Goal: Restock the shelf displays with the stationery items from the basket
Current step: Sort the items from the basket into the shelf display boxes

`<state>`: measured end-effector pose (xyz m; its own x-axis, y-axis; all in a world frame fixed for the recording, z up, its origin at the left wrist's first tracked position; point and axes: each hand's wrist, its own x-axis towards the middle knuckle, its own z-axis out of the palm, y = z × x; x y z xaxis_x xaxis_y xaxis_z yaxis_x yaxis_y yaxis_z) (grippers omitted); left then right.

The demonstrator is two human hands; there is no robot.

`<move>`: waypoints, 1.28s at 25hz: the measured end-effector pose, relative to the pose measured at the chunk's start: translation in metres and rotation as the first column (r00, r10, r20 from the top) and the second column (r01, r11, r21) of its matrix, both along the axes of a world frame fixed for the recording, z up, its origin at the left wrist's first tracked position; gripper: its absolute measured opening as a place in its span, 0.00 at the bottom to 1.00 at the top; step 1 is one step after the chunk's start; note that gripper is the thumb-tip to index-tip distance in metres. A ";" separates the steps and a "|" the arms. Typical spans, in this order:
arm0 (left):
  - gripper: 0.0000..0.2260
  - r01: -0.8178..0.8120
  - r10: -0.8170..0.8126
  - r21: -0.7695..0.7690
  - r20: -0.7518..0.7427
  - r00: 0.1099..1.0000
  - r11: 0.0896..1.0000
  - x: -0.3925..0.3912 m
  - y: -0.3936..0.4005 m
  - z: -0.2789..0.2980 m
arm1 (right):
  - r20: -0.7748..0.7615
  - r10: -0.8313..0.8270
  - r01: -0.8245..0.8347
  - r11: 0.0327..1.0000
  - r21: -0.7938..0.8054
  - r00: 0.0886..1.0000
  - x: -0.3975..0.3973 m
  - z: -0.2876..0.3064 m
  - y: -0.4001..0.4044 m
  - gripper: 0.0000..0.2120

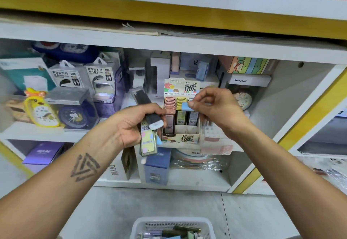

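The cardboard display box (181, 126) on the white shelf (37, 131) reads "0.7 HB" and "100" on its header card and again on its front lip; its rows hold pink and yellow-capped lead cases. Behind it, two clear packs are printed "POWER BANK" (94, 71), and a white box (247, 81) to the right carries the name "Henghui".

The left hand (135, 124) has its fingers curled round a bundle of lead cases (149, 135), one dark with a white cap and one yellow-green marked "100", held just left of the display box. The right hand (214, 105) pinches a blue-capped case (186, 106) between thumb and fingers, right over the box's back rows; I cannot tell whether it touches them.

Below, on the floor, a white basket (172, 227) holds more cases.
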<state>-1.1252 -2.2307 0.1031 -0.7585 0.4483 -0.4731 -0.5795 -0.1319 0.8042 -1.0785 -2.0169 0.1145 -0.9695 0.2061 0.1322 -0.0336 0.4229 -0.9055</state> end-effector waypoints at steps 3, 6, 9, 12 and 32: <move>0.03 -0.109 0.109 -0.007 0.007 0.994 0.994 -0.009 -0.024 0.004 | 0.083 0.073 -0.076 0.996 0.035 0.994 -0.003 -0.003 -0.010 0.08; 0.03 -0.162 0.161 -0.046 -0.022 0.987 0.986 -0.013 -0.042 0.004 | 0.102 0.133 -0.137 0.990 0.036 0.986 -0.007 -0.007 -0.026 0.10; 0.04 -0.180 0.179 -0.049 -0.026 0.983 0.982 -0.014 -0.055 0.004 | 0.020 0.109 -0.109 0.994 0.022 0.994 -0.014 -0.010 -0.040 0.11; 0.05 -0.194 0.192 -0.058 -0.041 0.981 0.979 -0.016 -0.069 0.003 | -0.025 0.105 -0.102 0.991 0.089 0.994 -0.020 -0.014 -0.056 0.10; 0.07 -0.121 0.120 -0.066 -0.011 0.993 0.991 -0.009 -0.101 0.002 | 0.012 0.249 -0.188 0.697 0.692 0.968 -0.057 -0.043 -0.108 0.04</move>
